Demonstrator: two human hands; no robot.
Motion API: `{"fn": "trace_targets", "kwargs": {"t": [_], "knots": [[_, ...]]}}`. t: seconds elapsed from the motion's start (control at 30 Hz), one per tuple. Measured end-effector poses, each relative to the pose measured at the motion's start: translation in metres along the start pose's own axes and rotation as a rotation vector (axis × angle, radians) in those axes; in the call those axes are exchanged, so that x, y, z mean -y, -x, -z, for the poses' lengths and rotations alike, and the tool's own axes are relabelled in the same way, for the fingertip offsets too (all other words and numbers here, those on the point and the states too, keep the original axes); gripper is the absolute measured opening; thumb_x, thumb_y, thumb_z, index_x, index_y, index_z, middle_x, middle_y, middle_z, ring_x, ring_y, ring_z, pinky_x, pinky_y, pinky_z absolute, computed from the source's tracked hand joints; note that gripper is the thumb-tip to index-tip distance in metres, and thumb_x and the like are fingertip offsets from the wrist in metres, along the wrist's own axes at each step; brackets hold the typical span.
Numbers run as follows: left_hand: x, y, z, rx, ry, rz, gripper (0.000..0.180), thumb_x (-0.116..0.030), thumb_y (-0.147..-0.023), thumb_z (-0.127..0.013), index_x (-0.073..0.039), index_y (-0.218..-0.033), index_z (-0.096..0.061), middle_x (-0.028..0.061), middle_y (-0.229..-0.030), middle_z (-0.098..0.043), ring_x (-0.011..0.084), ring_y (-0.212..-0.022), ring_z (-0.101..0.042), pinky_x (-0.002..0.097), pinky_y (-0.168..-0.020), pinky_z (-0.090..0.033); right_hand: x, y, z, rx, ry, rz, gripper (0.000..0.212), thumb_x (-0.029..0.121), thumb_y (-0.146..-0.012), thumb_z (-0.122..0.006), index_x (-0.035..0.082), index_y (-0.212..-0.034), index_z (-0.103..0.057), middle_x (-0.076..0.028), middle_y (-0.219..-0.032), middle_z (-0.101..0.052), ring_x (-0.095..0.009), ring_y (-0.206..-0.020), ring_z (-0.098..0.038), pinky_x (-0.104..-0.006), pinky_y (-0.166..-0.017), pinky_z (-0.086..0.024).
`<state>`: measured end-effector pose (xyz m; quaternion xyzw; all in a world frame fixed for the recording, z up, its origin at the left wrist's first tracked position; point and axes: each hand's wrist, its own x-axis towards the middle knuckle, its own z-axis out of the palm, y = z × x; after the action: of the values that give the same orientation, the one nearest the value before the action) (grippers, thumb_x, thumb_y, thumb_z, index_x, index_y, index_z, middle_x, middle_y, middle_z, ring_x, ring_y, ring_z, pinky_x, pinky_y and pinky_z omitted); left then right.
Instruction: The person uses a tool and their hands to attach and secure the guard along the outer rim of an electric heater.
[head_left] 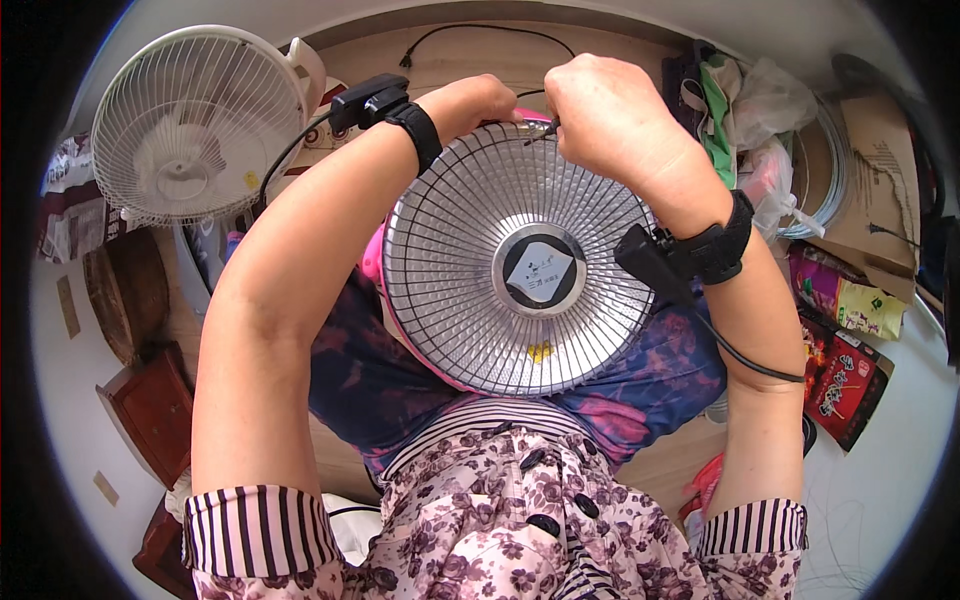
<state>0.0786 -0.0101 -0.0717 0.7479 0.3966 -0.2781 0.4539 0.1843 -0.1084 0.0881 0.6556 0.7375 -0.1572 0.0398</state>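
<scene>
A round dish heater (446, 262) with a pink rim, a black wire grille and a silver reflector lies tilted across my lap. A label sits on its centre disc. My left hand (482, 98) is closed at the far rim, its fingers partly hidden behind it. My right hand (612, 112) is closed in a fist just right of there, over the grille's far edge. A small dark piece (545, 132) shows beneath its fingers; its kind I cannot make out. A black power cord (480, 28) arcs behind the heater, with its plug at the left end.
A white fan (190, 130) with a wire cage stands at the far left. Wooden furniture (150, 410) lines the left side. At right are plastic bags (772, 105), a coil of wire (828, 170), cardboard (872, 190) and a red box (842, 385). Black straps with small devices circle both wrists.
</scene>
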Motion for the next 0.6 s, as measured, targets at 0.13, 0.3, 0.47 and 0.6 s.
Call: {"fn": "trace_targets", "kwargs": {"t": [0.13,0.3,0.47,0.6], "knots": [[0.004,0.002,0.000,-0.025,0.173,0.015,0.042,-0.042,-0.089,-0.060,-0.002,-0.096,-0.068,0.0163,-0.075,-0.063,0.0301,-0.066,-0.057,0.0417,-0.064,-0.047,-0.001,0.005,-0.010,0.004,0.009,-0.026,0.009,0.005,-0.065,-0.064,-0.001,-0.071,-0.067,-0.019,-0.074,-0.065,-0.035,-0.078,-0.064,-0.0427,-0.070,-0.052],[-0.003,0.013,0.006,-0.022,-0.299,-0.332,0.036,-0.037,-0.088,-0.062,-0.003,-0.096,-0.070,0.0177,-0.081,-0.065,0.0319,-0.073,-0.062,0.0422,-0.066,-0.049,-0.010,0.013,0.001,0.012,0.009,-0.084,0.016,0.006,-0.069,-0.065,-0.002,-0.081,-0.070,-0.020,-0.074,-0.065,-0.034,-0.074,-0.065,-0.0412,-0.072,-0.052],[-0.009,0.012,0.007,0.027,-0.122,-0.061,0.036,-0.037,-0.089,-0.059,-0.003,-0.098,-0.070,0.0151,-0.084,-0.067,0.0309,-0.076,-0.064,0.0426,-0.067,-0.051,-0.002,0.019,0.007,-0.013,-0.024,-0.150,0.017,0.006,-0.069,-0.066,-0.004,-0.082,-0.070,-0.022,-0.075,-0.065,-0.035,-0.074,-0.066,-0.0402,-0.073,-0.053],[-0.019,0.017,0.007,0.026,-0.142,-0.025,0.037,-0.038,-0.090,-0.058,-0.004,-0.098,-0.070,0.0137,-0.085,-0.068,0.0305,-0.075,-0.064,0.0434,-0.066,-0.051,0.002,0.021,0.000,-0.034,-0.021,-0.188,0.016,0.007,-0.070,-0.066,-0.004,-0.081,-0.070,-0.021,-0.075,-0.065,-0.035,-0.074,-0.066,-0.0403,-0.073,-0.053]]}}
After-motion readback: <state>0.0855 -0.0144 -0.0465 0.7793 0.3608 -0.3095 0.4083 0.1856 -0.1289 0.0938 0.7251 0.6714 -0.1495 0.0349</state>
